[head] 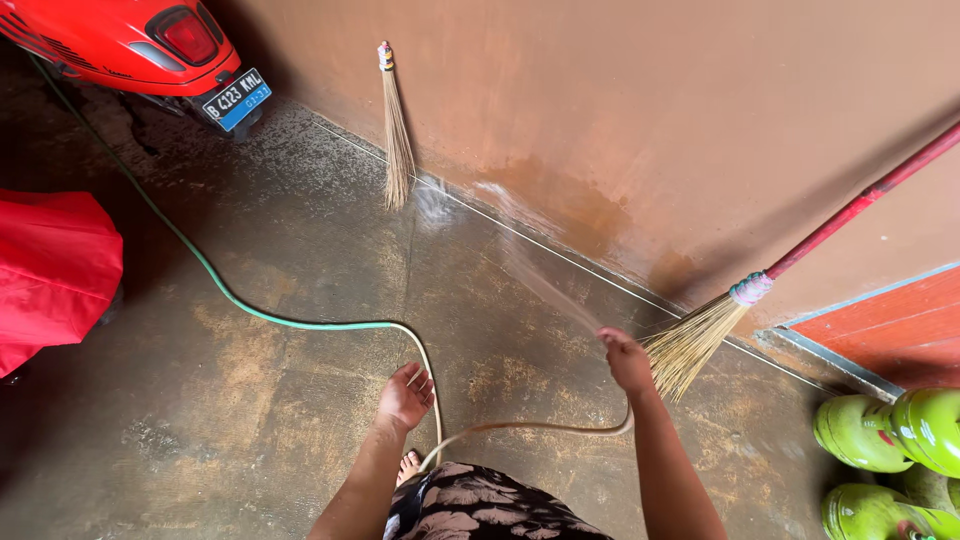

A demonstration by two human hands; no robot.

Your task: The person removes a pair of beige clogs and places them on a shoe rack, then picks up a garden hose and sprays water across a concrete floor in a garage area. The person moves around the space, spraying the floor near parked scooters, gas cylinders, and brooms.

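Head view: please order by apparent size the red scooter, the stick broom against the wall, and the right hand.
1. Red scooter, although cut off by the frame.
2. Stick broom.
3. Right hand, though nearer the camera.

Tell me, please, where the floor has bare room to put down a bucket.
The widest bare patch lies left of the left hand, between the green hose and the picture's lower edge. Another lies between the hose and the stick broom at the wall. It is crowded by the long broom and green gas cylinders.
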